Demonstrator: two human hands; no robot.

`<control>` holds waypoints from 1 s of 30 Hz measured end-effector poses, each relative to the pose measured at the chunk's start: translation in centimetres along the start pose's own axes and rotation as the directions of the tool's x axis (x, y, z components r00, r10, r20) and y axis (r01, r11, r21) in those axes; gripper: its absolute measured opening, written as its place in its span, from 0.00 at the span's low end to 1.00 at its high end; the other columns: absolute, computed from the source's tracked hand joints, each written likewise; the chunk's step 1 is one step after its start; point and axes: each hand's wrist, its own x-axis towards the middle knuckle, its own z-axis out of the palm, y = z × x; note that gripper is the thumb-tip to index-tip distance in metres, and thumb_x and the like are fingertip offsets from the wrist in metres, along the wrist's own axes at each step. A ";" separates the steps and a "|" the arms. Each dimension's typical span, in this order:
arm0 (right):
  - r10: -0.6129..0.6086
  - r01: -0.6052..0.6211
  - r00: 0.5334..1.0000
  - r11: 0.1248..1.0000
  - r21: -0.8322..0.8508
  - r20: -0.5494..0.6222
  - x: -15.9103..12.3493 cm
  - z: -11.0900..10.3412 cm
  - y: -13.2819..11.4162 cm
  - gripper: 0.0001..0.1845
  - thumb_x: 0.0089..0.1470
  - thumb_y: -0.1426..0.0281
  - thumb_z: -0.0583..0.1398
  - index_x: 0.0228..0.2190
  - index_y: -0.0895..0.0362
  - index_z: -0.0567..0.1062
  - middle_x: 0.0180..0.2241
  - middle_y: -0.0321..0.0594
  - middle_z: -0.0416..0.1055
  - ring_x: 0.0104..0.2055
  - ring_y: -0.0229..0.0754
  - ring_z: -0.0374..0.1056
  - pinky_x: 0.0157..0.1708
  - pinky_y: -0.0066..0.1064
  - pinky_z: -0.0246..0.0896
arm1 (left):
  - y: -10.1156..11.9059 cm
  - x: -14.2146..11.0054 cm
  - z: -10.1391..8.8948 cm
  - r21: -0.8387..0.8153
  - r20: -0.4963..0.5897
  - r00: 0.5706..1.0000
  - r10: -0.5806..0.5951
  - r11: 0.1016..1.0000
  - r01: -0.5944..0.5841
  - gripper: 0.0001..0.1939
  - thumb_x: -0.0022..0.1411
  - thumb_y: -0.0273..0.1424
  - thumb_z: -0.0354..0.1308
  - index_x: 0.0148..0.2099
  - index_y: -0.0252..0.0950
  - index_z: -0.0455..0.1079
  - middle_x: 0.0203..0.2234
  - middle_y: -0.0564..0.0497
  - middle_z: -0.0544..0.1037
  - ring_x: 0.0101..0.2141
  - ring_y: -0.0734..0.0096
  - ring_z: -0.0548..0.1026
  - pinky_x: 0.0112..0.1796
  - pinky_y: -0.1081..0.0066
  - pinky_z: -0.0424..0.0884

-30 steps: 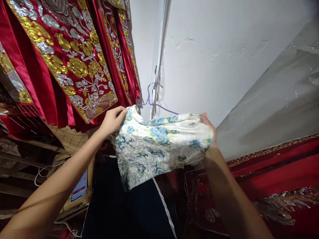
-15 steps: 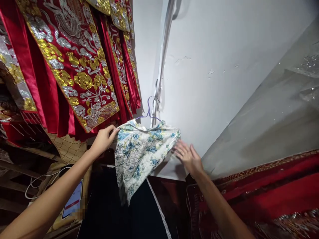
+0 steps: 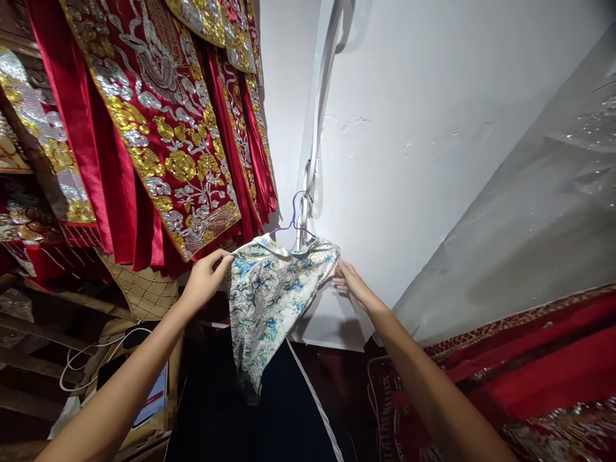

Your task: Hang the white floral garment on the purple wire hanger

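In the head view, the floral garment (image 3: pixel 274 295) hangs on a purple hanger (image 3: pixel 293 222) between the person's hands, its long axis running downward. The left hand (image 3: pixel 205 277) pinches its left shoulder edge; the right hand (image 3: pixel 356 287) meets the opposite edge, though whether its fingers grip cloth cannot be told. Neither is clearly nearer.

Saw the garment (image 3: pixel 272 289) midway between left and right, with the hanger (image 3: pixel 293 222) in its neckline and the wall (image 3: pixel 409 83) behind. Found the left hand (image 3: pixel 205 279) at its left edge and the right hand (image 3: pixel 353 285) at its right. Noted a hanging costume (image 3: pixel 180 167) far left, a phone (image 3: pixel 154 396) near left beside the left forearm (image 3: pixel 139 366), a plastic sheet (image 3: pixel 520 224) right, cloth (image 3: pixel 553 366) near right.
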 end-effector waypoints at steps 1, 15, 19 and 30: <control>0.046 -0.051 0.998 0.994 0.095 0.053 0.3 0.1 0.6 0.29 0.58 0.45 0.54 0.50 0.52 0.69 0.51 0.50 0.71 0.47 0.52 0.73 0.45 0.45 0.71 | -0.6 0.0 0.1 -0.028 -0.021 1.000 -0.020 0.999 0.019 0.16 0.68 0.43 0.52 0.39 0.37 0.73 0.34 0.52 0.78 0.36 0.66 0.74 0.38 0.71 0.66; -0.081 0.025 0.996 0.674 0.738 0.041 -1.4 0.8 -2.0 0.17 0.58 0.55 0.60 0.29 0.52 0.63 0.24 0.29 0.59 0.19 0.34 0.53 0.19 0.26 0.59 | -4.4 -1.7 1.1 -0.347 -0.073 0.954 -0.292 0.904 0.250 0.23 0.54 0.48 0.64 0.41 0.33 0.71 0.37 0.43 0.78 0.36 0.62 0.77 0.33 0.68 0.72; -0.224 0.182 0.974 0.671 0.718 -0.038 -3.1 -0.5 -6.7 0.19 0.57 0.53 0.61 0.28 0.52 0.63 0.24 0.29 0.59 0.19 0.33 0.52 0.19 0.26 0.58 | -2.4 -0.2 2.8 -0.255 0.039 0.984 -0.174 0.950 0.178 0.22 0.59 0.46 0.60 0.48 0.35 0.70 0.41 0.46 0.78 0.42 0.61 0.76 0.43 0.64 0.71; -0.347 0.304 0.522 0.929 0.210 0.779 -19.0 0.5 -14.1 0.25 0.45 0.62 0.73 0.46 0.51 0.78 0.37 0.36 0.75 0.32 0.37 0.71 0.34 0.29 0.69 | 5.3 2.4 8.9 -0.517 0.128 0.992 0.007 0.854 0.061 0.12 0.62 0.38 0.55 0.39 0.34 0.71 0.35 0.49 0.78 0.38 0.64 0.74 0.42 0.66 0.71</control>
